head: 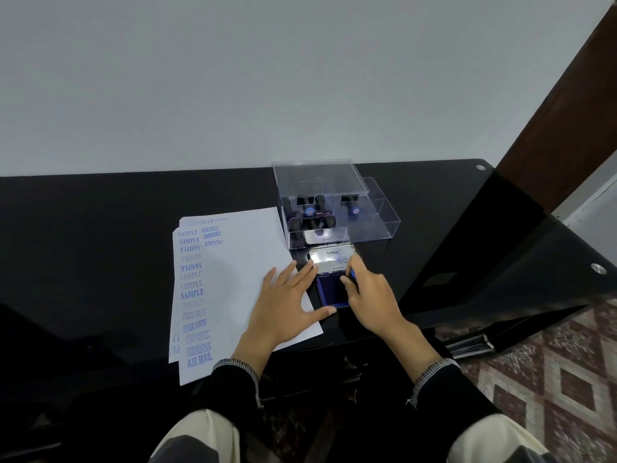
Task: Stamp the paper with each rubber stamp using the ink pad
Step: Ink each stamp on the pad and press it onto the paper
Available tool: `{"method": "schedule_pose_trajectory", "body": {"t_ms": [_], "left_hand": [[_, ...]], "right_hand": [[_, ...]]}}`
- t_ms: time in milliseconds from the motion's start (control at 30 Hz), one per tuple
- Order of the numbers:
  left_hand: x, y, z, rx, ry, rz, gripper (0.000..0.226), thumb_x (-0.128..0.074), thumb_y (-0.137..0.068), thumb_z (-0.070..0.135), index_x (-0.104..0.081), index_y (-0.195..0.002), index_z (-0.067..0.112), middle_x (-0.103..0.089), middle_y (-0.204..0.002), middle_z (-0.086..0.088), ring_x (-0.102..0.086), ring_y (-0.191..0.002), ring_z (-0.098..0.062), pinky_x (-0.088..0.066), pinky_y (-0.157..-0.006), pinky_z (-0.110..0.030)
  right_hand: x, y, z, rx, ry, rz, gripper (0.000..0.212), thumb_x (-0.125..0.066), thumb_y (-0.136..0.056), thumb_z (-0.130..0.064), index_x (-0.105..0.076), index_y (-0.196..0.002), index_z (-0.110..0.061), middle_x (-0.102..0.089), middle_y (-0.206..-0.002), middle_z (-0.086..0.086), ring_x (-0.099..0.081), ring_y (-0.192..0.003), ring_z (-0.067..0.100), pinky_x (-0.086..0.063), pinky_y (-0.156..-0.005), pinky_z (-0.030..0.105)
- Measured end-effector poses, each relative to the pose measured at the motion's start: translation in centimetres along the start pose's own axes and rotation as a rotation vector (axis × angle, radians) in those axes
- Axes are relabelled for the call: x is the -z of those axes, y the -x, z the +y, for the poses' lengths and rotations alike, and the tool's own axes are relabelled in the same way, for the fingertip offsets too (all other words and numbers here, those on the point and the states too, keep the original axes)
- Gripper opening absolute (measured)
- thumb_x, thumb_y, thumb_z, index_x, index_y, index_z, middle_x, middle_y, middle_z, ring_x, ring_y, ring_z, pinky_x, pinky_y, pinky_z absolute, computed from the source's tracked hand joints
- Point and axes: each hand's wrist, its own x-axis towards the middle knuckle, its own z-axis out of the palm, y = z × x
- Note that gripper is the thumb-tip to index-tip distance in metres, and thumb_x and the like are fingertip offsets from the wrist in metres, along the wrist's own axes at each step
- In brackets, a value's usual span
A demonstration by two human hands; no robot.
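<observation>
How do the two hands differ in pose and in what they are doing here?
The left hand lies flat with fingers spread on the paper; the right hand is curled in a grip on a stamp. The left hand holds nothing; the right hand has the stamp over the blue ink pad. Both wear dark sleeves with pale stitched cuffs.
</observation>
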Motion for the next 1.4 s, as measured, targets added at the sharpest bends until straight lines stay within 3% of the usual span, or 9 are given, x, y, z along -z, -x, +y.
{"method": "schedule_pose_trajectory", "body": {"t_ms": [100, 200, 367, 467, 567, 767, 900, 1067, 1400], "left_hand": [[0.1, 0.1, 0.0, -0.001, 0.03, 0.0, 0.091, -0.028, -0.08, 0.084, -0.012, -0.154, 0.033, -0.006, -0.16, 0.018, 0.001, -0.148, -0.008, 0.005, -0.12, -0.039], [0.5, 0.4, 0.2, -0.004, 0.192, 0.045, 0.077, -0.036, -0.089, 0.071, -0.02, -0.153, 0.032, -0.013, -0.159, 0.018, -0.006, -0.147, -0.004, 0.001, -0.121, -0.035], [1.8, 0.9, 0.1, 0.179, 0.792, 0.481, 0.019, -0.052, -0.099, 0.023, -0.061, -0.115, 0.028, -0.06, -0.119, 0.013, -0.051, -0.113, 0.005, -0.042, -0.104, -0.024], [3.0, 1.3, -1.2, 0.343, 0.744, 0.633, 0.02, -0.051, -0.097, 0.009, -0.064, -0.102, 0.024, -0.065, -0.105, 0.01, -0.058, -0.101, -0.001, -0.048, -0.088, -0.018], [4.5, 2.2, -3.7, 0.453, 0.613, 0.56, 0.019, -0.05, -0.099, 0.013, -0.061, -0.11, 0.023, -0.061, -0.116, 0.01, -0.055, -0.109, -0.007, -0.041, -0.089, -0.016], [6.7, 5.8, -10.8, 0.537, 0.301, 0.502, 0.033, -0.053, -0.094, 0.014, -0.058, -0.126, 0.016, -0.057, -0.129, 0.002, -0.044, -0.127, -0.021, -0.038, -0.103, -0.032], [7.4, 6.5, -13.7, 0.569, 0.084, 0.296, 0.051, -0.048, -0.097, 0.034, -0.041, -0.144, 0.018, -0.035, -0.154, 0.003, -0.016, -0.148, -0.022, -0.009, -0.119, -0.045], [7.1, 6.4, -15.5, 0.457, 0.037, 0.21, 0.055, -0.041, -0.099, 0.044, -0.033, -0.149, 0.023, -0.024, -0.158, 0.01, -0.004, -0.149, -0.016, 0.0, -0.119, -0.042], [6.8, 5.5, -17.0, 0.336, 0.098, 0.263, 0.049, -0.052, -0.091, 0.037, -0.044, -0.139, 0.028, -0.035, -0.15, 0.012, -0.015, -0.146, -0.013, -0.001, -0.119, -0.034]], "right_hand": [[0.4, -0.3, -0.2, -0.038, -0.032, -0.005, 0.016, -0.048, -0.098, -0.02, -0.035, -0.088, -0.019, -0.057, -0.066, 0.002, -0.054, -0.059, 0.023, -0.035, -0.055, 0.032], [0.7, 0.0, -1.2, -0.21, -0.309, 0.117, 0.012, -0.049, -0.098, -0.022, -0.041, -0.089, -0.017, -0.058, -0.071, 0.004, -0.055, -0.061, 0.017, -0.045, -0.056, 0.036], [0.0, -0.6, -4.2, -0.403, -0.789, 0.242, 0.011, -0.045, -0.099, -0.022, -0.046, -0.092, -0.015, -0.054, -0.074, 0.001, -0.049, -0.063, 0.012, -0.047, -0.064, 0.03], [-1.3, -2.2, -6.7, -0.453, -1.075, 0.236, 0.015, -0.041, -0.102, -0.015, -0.046, -0.087, -0.015, -0.054, -0.068, 0.005, -0.045, -0.056, 0.011, -0.042, -0.055, 0.022], [-2.9, -3.5, -9.4, -0.453, -1.186, 0.183, 0.016, -0.043, -0.101, -0.014, -0.05, -0.087, -0.016, -0.059, -0.075, 0.011, -0.054, -0.063, 0.014, -0.048, -0.06, 0.023], [-5.9, -4.3, -12.2, -0.37, -1.159, 0.107, 0.013, -0.046, -0.099, -0.009, -0.053, -0.088, -0.013, -0.06, -0.076, 0.013, -0.053, -0.066, 0.019, -0.047, -0.066, 0.029], [-6.8, -4.5, -12.3, -0.38, -1.059, 0.094, 0.014, -0.045, -0.1, -0.012, -0.053, -0.088, -0.013, -0.061, -0.081, 0.012, -0.055, -0.067, 0.015, -0.046, -0.061, 0.025], [-7.4, -6.3, -13.0, -0.327, -0.813, 0.061, 0.015, -0.044, -0.1, -0.023, -0.052, -0.095, -0.012, -0.063, -0.08, 0.008, -0.055, -0.066, 0.012, -0.044, -0.064, 0.025], [-8.1, -12.3, -16.1, 0.086, -0.323, -0.26, 0.02, -0.042, -0.101, -0.031, -0.044, -0.095, -0.012, -0.055, -0.072, 0.005, -0.043, -0.057, 0.014, -0.033, -0.049, 0.016]]}}
